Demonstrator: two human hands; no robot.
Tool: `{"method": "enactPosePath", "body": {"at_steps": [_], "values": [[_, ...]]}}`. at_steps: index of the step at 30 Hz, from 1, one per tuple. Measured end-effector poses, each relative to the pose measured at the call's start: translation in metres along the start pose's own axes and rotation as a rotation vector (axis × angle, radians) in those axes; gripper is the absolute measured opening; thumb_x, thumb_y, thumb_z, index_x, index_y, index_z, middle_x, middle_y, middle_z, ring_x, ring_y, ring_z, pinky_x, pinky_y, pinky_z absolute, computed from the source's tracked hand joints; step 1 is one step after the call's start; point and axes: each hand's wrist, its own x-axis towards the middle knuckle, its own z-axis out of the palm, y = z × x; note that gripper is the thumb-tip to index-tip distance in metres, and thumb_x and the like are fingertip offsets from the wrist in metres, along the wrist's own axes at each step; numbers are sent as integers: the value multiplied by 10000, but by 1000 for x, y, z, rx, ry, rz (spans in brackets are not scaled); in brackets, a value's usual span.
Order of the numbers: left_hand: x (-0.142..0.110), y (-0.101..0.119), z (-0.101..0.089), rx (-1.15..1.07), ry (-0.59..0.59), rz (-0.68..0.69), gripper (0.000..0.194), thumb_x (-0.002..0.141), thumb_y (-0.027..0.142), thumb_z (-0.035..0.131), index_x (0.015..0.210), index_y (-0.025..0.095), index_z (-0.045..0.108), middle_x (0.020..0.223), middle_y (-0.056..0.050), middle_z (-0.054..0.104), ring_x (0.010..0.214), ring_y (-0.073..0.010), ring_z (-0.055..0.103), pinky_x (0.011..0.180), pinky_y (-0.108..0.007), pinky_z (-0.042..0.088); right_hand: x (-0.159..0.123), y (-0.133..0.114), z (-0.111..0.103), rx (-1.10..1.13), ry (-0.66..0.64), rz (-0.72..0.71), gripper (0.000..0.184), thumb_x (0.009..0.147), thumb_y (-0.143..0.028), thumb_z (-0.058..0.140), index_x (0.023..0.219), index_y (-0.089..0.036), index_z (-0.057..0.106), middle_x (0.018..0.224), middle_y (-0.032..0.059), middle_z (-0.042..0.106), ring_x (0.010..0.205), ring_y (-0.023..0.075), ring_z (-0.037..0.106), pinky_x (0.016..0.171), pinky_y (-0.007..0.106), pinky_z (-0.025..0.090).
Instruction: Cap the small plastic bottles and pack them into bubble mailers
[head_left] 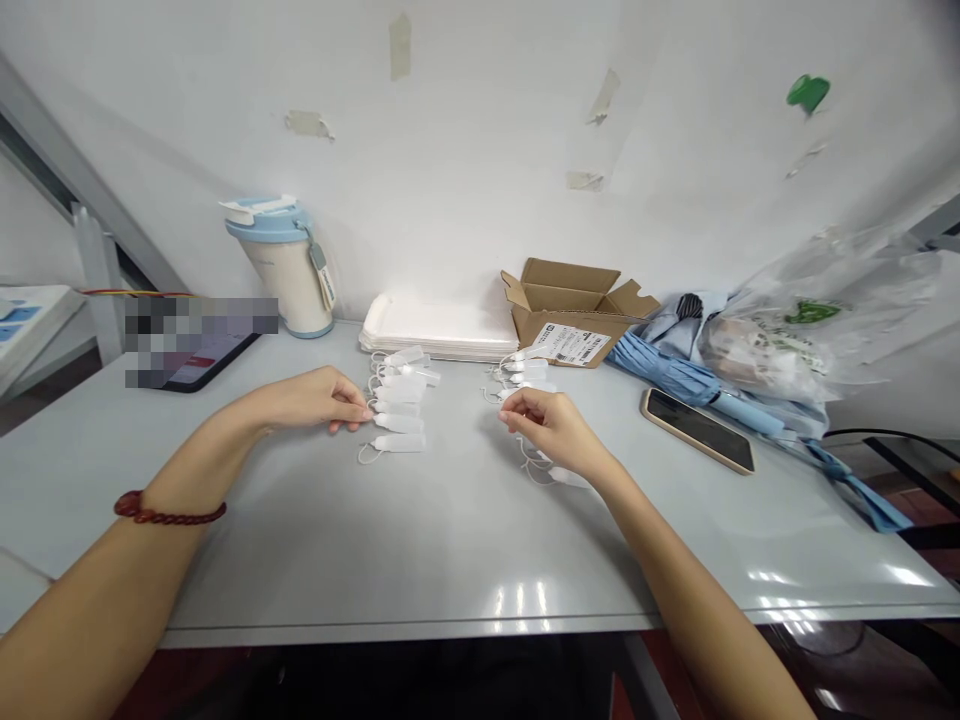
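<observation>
White corded tags [399, 444], two columns, grey table [412, 560] | left hand [311, 400] at left column, right hand [553, 430] at right | both grips narrow; holding, cannot tell

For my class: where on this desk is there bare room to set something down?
Bare: the gap between the left row of white looped pieces and the right row, and the tabletop from there to its front edge. Crowded: back right, with cardboard box, umbrella, plastic bag and phone.
</observation>
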Motion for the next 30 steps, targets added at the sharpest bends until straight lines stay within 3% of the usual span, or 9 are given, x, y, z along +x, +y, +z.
{"method": "enactPosePath", "body": {"at_steps": [6, 8, 11, 13, 17, 24, 30], "values": [[-5, 8, 3, 63, 136, -104, 351, 679, 453, 620, 486, 186, 501, 485, -8, 513, 482, -152, 477, 483, -247, 327, 0, -2, -1, -8, 8, -1, 156, 822, -311, 542, 780, -170, 593, 655, 1, 601, 577, 107, 504, 558, 239, 380], [-8, 16, 9, 54, 123, -38, 333, 707, 452, 595, 521, 186, 520, 457, 14, 477, 454, -137, 458, 480, -240, 324, 0, -1, -1, -15, 10, -2, 163, 822, -318, 545, 780, -170, 598, 641, -3, 596, 568, 107, 501, 556, 240, 378], [-10, 30, 23, 56, 73, 60, 256, 724, 438, 585, 764, 194, 652, 468, 44, 471, 455, -133, 475, 490, -229, 341, 1, 1, -1, -9, 12, -2, 173, 824, -333, 548, 785, -173, 599, 632, -8, 594, 557, 104, 492, 551, 238, 374], [-9, 37, 34, 112, 83, 107, 293, 714, 431, 601, 873, 193, 662, 508, 49, 486, 483, -134, 487, 499, -224, 343, 1, 2, -3, -5, 19, 7, 179, 826, -340, 548, 787, -173, 598, 631, -9, 595, 544, 100, 479, 546, 237, 372], [-6, 42, 47, 284, 127, 189, 238, 734, 386, 576, 811, 178, 664, 538, 47, 461, 500, -125, 457, 550, -235, 348, 1, 1, -9, -2, 52, 31, 183, 817, -347, 559, 782, -172, 600, 656, 2, 606, 579, 111, 509, 558, 240, 386], [-6, 36, 43, 319, 141, 171, 177, 722, 346, 575, 779, 200, 658, 570, 36, 495, 509, -145, 467, 530, -249, 324, -2, 3, -37, -126, 0, 95, 186, 788, -353, 576, 798, -173, 620, 699, 11, 612, 597, 122, 507, 545, 250, 370], [-4, 35, 42, 266, 167, 159, 148, 714, 331, 582, 781, 203, 616, 563, 41, 514, 527, -156, 487, 542, -256, 339, -10, 10, -68, -251, -156, 130, 165, 737, -333, 620, 805, -184, 642, 713, 7, 607, 646, 139, 520, 588, 266, 393]]}}
